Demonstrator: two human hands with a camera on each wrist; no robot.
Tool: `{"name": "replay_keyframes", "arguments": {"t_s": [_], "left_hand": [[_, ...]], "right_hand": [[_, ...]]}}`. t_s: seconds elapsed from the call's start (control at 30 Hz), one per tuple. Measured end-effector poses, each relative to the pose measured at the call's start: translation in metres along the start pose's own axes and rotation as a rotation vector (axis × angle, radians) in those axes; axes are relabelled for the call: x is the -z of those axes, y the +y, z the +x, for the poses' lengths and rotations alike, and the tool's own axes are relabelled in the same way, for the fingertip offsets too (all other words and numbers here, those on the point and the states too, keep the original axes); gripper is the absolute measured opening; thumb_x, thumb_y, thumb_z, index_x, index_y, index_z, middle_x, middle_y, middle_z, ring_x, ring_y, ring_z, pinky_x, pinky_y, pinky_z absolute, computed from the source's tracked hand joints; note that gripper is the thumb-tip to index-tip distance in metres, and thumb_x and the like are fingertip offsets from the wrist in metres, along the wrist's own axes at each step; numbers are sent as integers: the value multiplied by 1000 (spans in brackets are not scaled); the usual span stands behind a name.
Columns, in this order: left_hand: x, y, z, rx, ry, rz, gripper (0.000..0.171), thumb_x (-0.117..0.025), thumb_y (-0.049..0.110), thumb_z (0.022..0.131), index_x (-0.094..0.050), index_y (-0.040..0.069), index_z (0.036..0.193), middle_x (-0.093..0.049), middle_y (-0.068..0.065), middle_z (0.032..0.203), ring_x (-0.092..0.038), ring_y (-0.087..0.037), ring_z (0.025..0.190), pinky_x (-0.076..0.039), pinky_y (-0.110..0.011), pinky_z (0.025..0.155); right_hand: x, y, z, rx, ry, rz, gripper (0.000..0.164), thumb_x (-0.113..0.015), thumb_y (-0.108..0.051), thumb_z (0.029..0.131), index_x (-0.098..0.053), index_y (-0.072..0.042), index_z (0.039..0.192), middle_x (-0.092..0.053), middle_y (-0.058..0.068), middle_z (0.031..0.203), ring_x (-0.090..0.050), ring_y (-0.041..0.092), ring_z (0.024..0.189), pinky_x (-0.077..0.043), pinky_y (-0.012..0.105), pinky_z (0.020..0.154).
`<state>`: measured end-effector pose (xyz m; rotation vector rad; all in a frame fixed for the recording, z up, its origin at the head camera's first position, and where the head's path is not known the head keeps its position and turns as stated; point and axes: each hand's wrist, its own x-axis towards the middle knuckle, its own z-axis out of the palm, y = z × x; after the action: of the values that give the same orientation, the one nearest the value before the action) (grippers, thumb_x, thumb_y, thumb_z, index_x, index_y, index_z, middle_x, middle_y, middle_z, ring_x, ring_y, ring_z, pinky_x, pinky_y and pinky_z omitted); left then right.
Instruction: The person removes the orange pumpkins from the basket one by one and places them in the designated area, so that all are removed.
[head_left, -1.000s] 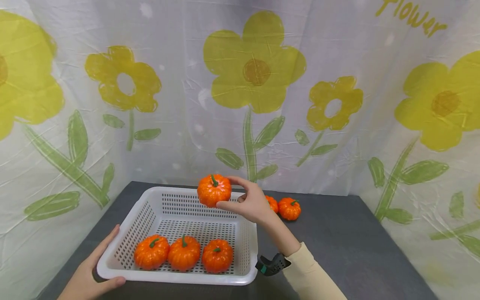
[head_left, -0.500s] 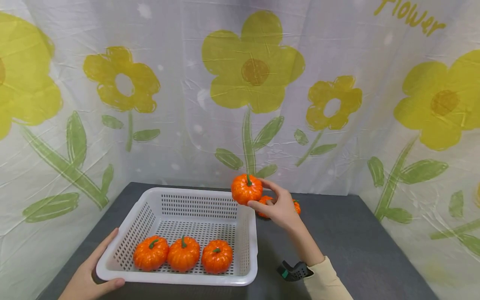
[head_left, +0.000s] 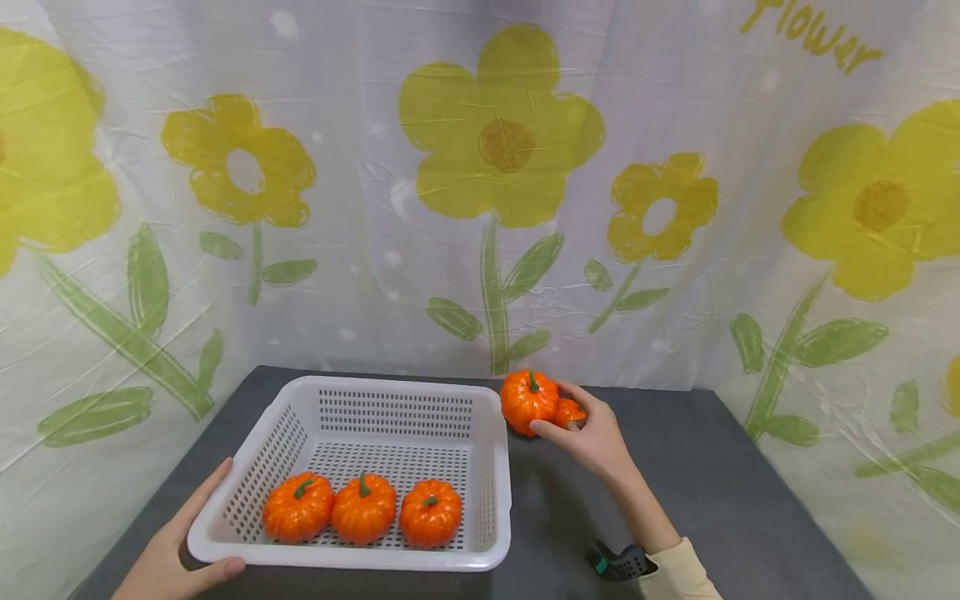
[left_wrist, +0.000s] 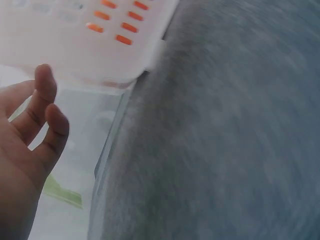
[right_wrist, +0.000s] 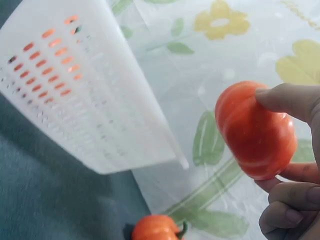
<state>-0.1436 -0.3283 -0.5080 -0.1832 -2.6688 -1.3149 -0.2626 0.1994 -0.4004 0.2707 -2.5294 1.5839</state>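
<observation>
With curled fingers (right_wrist: 296, 195) and thumb of the right hand (head_left: 597, 437), grips the pumpkin (head_left: 528, 400) by its right flank. In the head view, presses the thumb against the near side and reaches behind with the forefinger, with most of the orange body jutting left past the fingertips. In the right wrist view, lays the thumb across one side and backs up the opposite side with fingertips.

Holds it green stem up, near the far edge of the desk (head_left: 712, 500), just beside the far right corner of the basket (head_left: 345, 558). Cannot tell a lifted position from contact with the desk. Partly covers a second pumpkin (head_left: 570, 412) near that same far edge.

With the left hand (head_left: 172, 542), holds the basket's near left corner between thumb on the near rim and forefinger along the left side. In the left wrist view, bends two other fingers loosely near the wall.

In the basket, has three more pumpkins (head_left: 364, 508) in a row along the near edge, with the left two touching and the third just beside.
</observation>
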Motion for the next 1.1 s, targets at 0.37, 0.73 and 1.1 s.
{"name": "replay_keyframes", "arguments": {"t_s": [0.37,0.73,1.1], "left_hand": [[2,5,4,84,-67,21,115,-84,21,91,-4,27,173,-35,-34,158,-50,15,105,-54,-21,77],[2,9,2,72,-62,6,112,-82,15,93,-3,17,172,-33,-34,158,-47,19,106,-53,-20,79],[2,2,-1,41,-37,-24,113,-83,11,91,-6,24,173,-37,-11,159,-50,16,106,-55,-22,77]], "right_hand": [[15,24,-8,-30,33,-39,73,-90,-27,85,-59,-9,148,-63,16,144,-68,27,106,-57,26,82],[6,44,-9,-56,24,-97,79,-91,-30,84,-57,-3,150,-64,20,143,-41,9,55,-43,24,57],[-9,78,-9,-49,19,-132,76,-92,-29,81,-62,-2,145,-70,16,129,-33,7,51,-35,23,52]]}}
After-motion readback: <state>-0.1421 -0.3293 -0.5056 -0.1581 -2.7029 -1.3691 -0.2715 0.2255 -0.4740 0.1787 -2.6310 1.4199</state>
